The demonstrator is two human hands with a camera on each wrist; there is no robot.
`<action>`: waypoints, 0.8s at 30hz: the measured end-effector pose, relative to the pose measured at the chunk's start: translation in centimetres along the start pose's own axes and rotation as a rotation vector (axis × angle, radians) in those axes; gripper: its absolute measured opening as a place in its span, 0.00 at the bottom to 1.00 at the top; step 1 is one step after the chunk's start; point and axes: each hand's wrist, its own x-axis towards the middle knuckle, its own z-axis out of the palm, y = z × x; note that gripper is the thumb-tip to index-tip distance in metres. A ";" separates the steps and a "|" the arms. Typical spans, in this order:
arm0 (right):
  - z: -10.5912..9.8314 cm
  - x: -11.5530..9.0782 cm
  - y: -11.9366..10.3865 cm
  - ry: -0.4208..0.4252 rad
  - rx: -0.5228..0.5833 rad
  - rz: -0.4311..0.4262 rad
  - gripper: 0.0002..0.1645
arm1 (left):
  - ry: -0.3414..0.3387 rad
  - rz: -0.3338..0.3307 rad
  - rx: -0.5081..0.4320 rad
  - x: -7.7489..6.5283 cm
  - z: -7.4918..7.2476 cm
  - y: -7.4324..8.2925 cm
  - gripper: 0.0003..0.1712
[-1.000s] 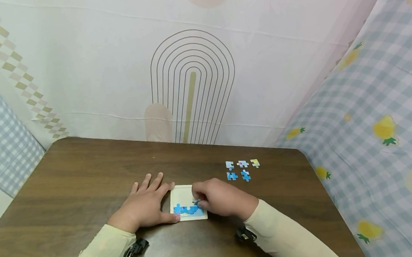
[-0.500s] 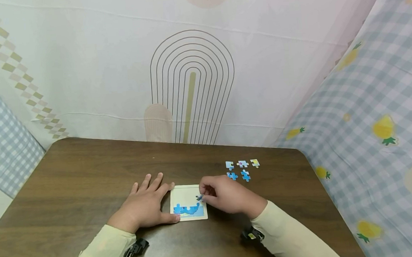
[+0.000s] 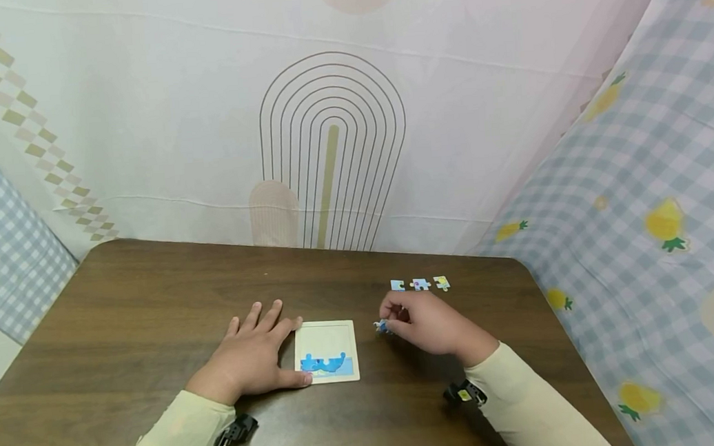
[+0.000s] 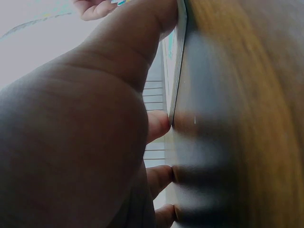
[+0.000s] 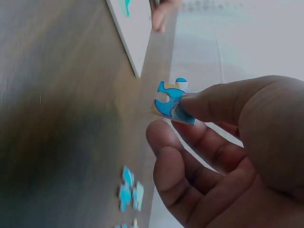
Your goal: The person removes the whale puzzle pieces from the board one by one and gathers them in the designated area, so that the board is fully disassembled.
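Observation:
A small pale square puzzle tray [image 3: 327, 335] lies on the table, with blue pieces [image 3: 328, 365] joined along its near side. My left hand [image 3: 245, 362] rests with fingers spread on its left, the thumb on the near-left corner and the index finger at the far-left corner. Just right of the tray, my right hand [image 3: 429, 323] pinches a loose jigsaw piece [image 5: 167, 99] between thumb and fingers. That piece is blue with white and tan parts, held above the tabletop.
Behind my right hand, three loose jigsaw pieces [image 3: 420, 284] lie in a row. More blue pieces [image 5: 125, 192] show low in the right wrist view. The brown table [image 3: 169, 291] ends at a patterned cloth [image 3: 203, 158], and a checked cloth [image 3: 631, 231] hangs on the right.
My right hand has lifted the jigsaw piece from the tray's right part and carried it right, off the tray. It now covers the nearer loose pieces. My left hand stays put.

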 end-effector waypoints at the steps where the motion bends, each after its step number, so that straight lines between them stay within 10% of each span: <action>1: -0.3 -0.1 0.3 0.004 -0.007 0.009 0.03 | -0.001 -0.001 -0.001 0.0 0.0 0.0 0.66; 24: -5.2 -1.8 8.8 0.090 -0.101 0.206 0.07 | 0.005 -0.001 -0.009 -0.1 0.1 0.0 0.65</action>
